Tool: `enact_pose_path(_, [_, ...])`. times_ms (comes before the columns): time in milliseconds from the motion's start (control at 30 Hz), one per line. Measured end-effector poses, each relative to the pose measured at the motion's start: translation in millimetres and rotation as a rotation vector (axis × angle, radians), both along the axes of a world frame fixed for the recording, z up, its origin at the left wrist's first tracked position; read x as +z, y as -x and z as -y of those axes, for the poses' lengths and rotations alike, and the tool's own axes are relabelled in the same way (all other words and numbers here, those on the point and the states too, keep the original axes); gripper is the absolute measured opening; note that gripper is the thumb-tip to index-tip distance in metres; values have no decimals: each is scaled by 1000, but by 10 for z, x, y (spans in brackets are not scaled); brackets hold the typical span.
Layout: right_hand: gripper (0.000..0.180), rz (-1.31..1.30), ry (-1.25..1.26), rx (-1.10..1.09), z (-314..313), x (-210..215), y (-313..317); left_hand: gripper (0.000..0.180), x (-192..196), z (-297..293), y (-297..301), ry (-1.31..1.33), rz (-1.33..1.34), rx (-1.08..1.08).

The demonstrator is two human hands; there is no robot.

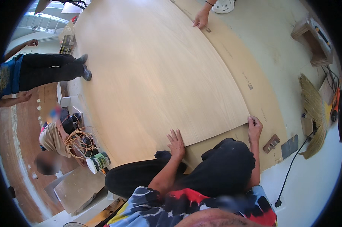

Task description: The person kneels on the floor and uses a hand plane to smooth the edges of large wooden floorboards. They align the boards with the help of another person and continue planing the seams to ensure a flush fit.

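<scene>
A large sheet of light wood-grain veneer (159, 72) spreads out before my crossed legs, over a tan, printed backing sheet (267, 98). My left hand (175, 145) lies flat on the veneer's near edge, fingers spread. At the near right corner, my right hand (255, 128) pinches the veneer's edge between thumb and fingers; its fingertips are partly hidden. A co-worker's hand (202, 19) touches the same sheet along its far right edge.
A small wooden hand plane-like block (272, 143) and a dark grey plate (290, 147) lie right of me, near a straw broom (314, 117). A wooden box (312, 42) stands far right. Left are a bucket (98, 162), coiled orange cord (80, 142), a crouching person and a standing person (50, 72).
</scene>
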State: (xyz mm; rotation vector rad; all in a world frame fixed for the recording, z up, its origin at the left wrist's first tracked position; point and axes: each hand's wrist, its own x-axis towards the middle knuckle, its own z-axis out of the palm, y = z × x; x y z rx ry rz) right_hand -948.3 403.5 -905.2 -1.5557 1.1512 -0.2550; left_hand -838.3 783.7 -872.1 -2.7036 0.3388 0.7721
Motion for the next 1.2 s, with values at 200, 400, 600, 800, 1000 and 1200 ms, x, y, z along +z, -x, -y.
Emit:
enact_pose_path(200, [31, 0, -59, 29, 54, 81, -44, 82, -59, -46, 4, 31, -11, 12])
enact_pose_path(400, [25, 9, 53, 42, 64, 4, 2, 82, -91, -22, 72, 38, 9, -35])
enact_pose_path(600, [25, -29, 40, 59, 65, 40, -9, 81, -85, 2, 2, 30, 5, -11])
enact_pose_path(800, [26, 35, -11, -13, -5, 41, -17, 83, -194, -121, 58, 67, 6, -8])
enact_pose_path(1000, [26, 64, 12, -40, -130, 290, -74, 83, -393, -373, 19, 91, 108, -72])
enact_pose_path(1200, [23, 88, 37, -18, -132, 289, -82, 81, -240, -215, -48, 54, 25, 22])
